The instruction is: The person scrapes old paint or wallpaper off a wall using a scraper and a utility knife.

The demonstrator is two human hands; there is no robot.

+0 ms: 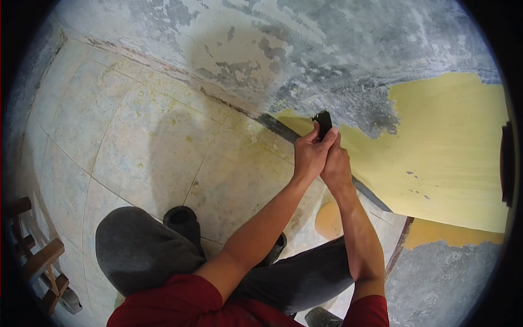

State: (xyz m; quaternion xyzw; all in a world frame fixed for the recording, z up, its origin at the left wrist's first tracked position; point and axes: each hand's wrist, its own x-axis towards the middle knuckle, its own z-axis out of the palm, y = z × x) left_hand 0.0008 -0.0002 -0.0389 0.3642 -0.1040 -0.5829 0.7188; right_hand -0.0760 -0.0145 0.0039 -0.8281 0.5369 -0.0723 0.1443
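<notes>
Both of my hands are closed together around a flat black scraper [324, 123], which meets the wall low down, just above the dark skirting strip [370, 194]. My left hand [308, 158] grips it from the left. Pressed against it on the right is my right hand [336, 166]. Fingers cover the scraper's lower part. Yellow paint [441, 147] coats the wall to the right of the hands, with a ragged edge. Above them the wall is bare, mottled grey plaster [348, 49].
Yellow flakes lie scattered on the pale tiled floor [136, 125]. My bent legs and a dark shoe [182, 218] are below. A wooden frame [43, 256] stands at the far left. A round tan object [328, 220] lies beside my right forearm. A dark object [506, 163] sits at the right edge.
</notes>
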